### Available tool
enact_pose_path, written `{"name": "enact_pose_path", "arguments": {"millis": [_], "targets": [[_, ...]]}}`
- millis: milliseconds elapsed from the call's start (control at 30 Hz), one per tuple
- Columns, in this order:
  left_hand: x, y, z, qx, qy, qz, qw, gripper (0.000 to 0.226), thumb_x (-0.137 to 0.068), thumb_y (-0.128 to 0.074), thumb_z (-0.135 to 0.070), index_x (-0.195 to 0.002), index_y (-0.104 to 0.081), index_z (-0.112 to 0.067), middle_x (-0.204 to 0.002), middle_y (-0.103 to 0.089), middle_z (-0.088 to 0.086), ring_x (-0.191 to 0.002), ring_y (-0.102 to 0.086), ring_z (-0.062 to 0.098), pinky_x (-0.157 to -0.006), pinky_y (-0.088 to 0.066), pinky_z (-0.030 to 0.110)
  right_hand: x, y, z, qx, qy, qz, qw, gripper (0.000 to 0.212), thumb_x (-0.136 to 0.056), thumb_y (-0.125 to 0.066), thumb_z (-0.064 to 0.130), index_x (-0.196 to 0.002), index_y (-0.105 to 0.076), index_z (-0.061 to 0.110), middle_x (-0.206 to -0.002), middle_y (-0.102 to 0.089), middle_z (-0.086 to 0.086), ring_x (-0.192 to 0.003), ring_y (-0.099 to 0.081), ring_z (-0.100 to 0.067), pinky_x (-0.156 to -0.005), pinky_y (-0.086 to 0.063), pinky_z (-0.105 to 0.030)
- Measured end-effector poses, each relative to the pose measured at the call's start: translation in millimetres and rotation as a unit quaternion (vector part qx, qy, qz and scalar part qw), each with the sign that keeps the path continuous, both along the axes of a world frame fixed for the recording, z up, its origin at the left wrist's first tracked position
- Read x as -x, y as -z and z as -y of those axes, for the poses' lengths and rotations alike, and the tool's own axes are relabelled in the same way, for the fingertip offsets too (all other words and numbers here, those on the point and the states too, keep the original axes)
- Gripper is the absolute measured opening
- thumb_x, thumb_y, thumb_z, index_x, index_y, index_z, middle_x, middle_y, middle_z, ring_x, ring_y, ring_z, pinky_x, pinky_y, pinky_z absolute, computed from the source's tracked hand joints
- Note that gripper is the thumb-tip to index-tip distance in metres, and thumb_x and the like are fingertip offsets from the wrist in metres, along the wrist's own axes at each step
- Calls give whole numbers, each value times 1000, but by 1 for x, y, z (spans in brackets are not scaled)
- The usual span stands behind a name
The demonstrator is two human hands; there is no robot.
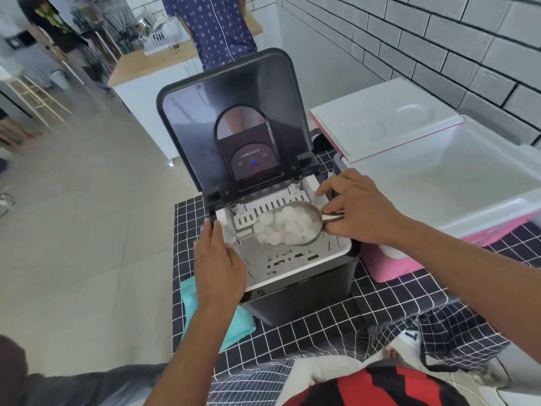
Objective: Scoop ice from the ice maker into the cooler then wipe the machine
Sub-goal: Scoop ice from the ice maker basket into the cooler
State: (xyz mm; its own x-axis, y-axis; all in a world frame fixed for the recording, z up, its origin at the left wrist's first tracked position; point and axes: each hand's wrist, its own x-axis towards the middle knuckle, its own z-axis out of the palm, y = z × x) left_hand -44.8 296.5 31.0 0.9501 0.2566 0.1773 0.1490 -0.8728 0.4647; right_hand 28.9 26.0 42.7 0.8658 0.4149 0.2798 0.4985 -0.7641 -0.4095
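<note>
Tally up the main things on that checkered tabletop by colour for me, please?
Black: 1, the ice maker
Pink and white: 1, the cooler with its lid open
Silver: 1, the scoop full of ice, gripped by the right hand
Teal: 1, the cloth beside the machine
Total: 4

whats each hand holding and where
Right hand grips the metal scoop by its handle; left hand rests open on the ice maker's left rim.
</note>
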Motion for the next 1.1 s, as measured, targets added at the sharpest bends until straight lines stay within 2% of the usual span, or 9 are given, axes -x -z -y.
{"name": "enact_pose_path", "arguments": {"millis": [133,267,433,633,733,800,900,1000,1100], "targets": [[-8,-11,16,-3,-4,26,1000,52,-96,-46,-6,-147,-36,-7,-156,-32,8,-145,-25,23,-120,-20,41,-5,-4,12,-39,-5,4,999,16,-66,-77,37,-80,-79,30,-112,-56,21,-104,-35,-7,-90,-33,-35],[-28,-23,54,44,21,54,997,49,-96,-49,-11,-144,-42,-11,-153,-37,3,-140,-33,19,-113,-24,27,-9,-8,46,-58,7,8,998,18,-64,-79,35,-80,-78,28,-110,-58,20,-103,-38,-9,-90,-34,-33],[-59,-40,111,83,51,75,992,49,-96,-49,-13,-144,-43,-10,-150,-42,5,-137,-37,18,-110,-23,24,-18,-11,107,-86,44,16,995,26,-60,-84,36,-80,-74,22,-97,-63,19,-96,-41,-7,-81,-33,-19],[-89,-39,194,107,104,68,986,45,-99,-46,-20,-144,-42,-16,-147,-43,-4,-132,-37,7,-106,-24,18,-33,1,194,-59,92,33,993,19,-62,-87,30,-72,-77,17,-96,-65,11,-90,-43,-13,-79,-39,-31],[-100,-28,237,130,136,63,980,37,-98,-44,-12,-134,-51,-19,-128,-49,-10,-113,-40,-5,-93,-24,-2,-43,13,233,-55,148,6,987,27,-63,-83,40,-78,-74,19,-90,-58,22,-90,-42,-8,-79,-40,-30],[-107,-15,257,136,125,20,983,32,-96,-41,-9,-125,-53,-16,-123,-51,-2,-113,-47,10,-88,-35,6,-50,20,254,-20,161,-1,987,29,-66,-79,43,-83,-75,20,-89,-59,19,-90,-45,-11,-76,-41,-31],[-110,10,281,94,61,-74,991,50,-96,-43,-15,-142,-32,0,-146,-32,19,-136,-30,32,-114,-29,38,-59,25,277,41,177,-27,983,22,-73,-72,47,-83,-75,28,-89,-63,11,-86,-55,-17,-63,-38,-28],[-107,25,295,86,4,-129,988,72,-97,-43,-15,-153,0,-1,-160,-4,17,-143,-20,34,-116,-27,43,-68,32,288,116,185,-59,974,20,-76,-65,45,-73,-70,26,-76,-64,6,-68,-56,-19,-49,-32,-25],[-110,33,295,57,1,-123,991,73,-92,-42,-2,-152,-1,2,-157,-10,18,-136,-31,37,-108,-38,42,-74,38,290,182,190,-97,960,17,-77,-63,34,-67,-64,21,-65,-57,2,-60,-56,-24,-48,-30,-24]]}}
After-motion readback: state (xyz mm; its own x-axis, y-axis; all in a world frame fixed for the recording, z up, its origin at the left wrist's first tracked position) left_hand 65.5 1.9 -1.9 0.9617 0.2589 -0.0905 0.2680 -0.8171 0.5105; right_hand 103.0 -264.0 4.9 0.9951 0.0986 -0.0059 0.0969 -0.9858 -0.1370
